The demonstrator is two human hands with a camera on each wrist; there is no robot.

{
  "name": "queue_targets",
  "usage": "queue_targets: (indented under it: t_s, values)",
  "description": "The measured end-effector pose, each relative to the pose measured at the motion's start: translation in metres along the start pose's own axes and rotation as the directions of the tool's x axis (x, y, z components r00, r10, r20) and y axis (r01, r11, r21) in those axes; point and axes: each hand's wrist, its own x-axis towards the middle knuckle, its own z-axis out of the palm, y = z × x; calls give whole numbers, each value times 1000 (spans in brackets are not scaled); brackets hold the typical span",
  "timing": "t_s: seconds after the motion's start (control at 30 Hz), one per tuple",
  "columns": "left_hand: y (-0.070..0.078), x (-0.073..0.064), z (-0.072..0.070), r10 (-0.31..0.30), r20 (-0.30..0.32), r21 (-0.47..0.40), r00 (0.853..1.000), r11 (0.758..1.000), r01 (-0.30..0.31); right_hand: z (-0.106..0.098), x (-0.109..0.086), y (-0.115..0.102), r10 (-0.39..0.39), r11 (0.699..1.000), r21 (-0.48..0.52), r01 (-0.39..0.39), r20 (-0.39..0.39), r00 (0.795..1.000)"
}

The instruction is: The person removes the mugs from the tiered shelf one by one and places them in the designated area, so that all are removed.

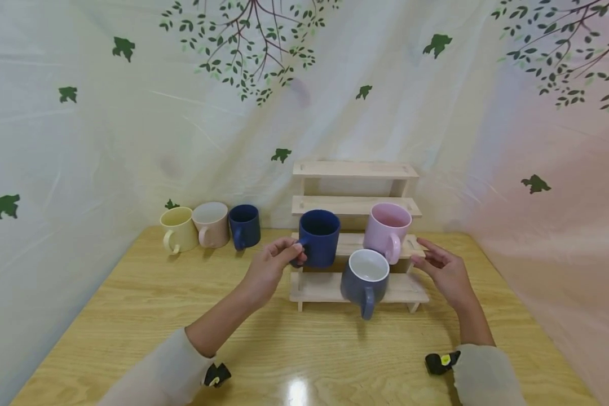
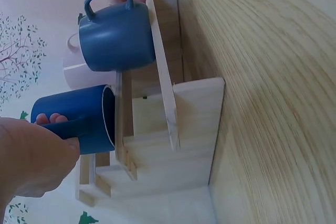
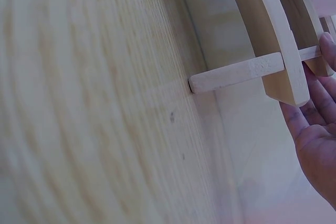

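Note:
My left hand (image 1: 269, 268) grips the handle of a dark blue mug (image 1: 321, 239), upright at the left end of the wooden stepped stand's second tier (image 1: 352, 245). In the left wrist view, the underside of this blue mug (image 2: 108, 119) shows right beside the tier. A pink mug (image 1: 385, 228) sits on the right part of that tier. Below it, a grey-blue mug (image 1: 366, 282) with a white inside stands on the lowest tier, handle forward. My right hand (image 1: 444, 273) holds the second tier's right end, thumb in front and fingers behind; the right wrist view shows this hand (image 3: 320, 129) partly cut off.
To the left on the wooden table (image 1: 132, 316) stand a yellow mug (image 1: 181, 234), a beige-pink mug (image 1: 213, 231) and a small navy mug (image 1: 247, 228) in a row. The stand's top tier (image 1: 355, 169) is near the leaf-patterned backdrop (image 1: 208, 141).

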Motion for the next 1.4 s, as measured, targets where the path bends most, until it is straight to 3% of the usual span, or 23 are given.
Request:
queue_targets:
  t_s: [0.27,0.57,0.87,1.4]
  values:
    - [8,-15,-26,55,11,18,998,998,-55,0,1,-1,-4,1000,9,4,5,1000]
    - [14,-32,-58,38,34,-16,999,999,-37,-2,2,0,20,1000,-7,-20,4,1000]
    - [18,-44,-83,83,24,-10,996,997,-83,-1,1,1,5,1000,-23,-5,-6,1000]
    - [2,-45,-112,84,-69,-7,994,996,-84,1,1,3,-25,1000,-18,25,-5,1000]
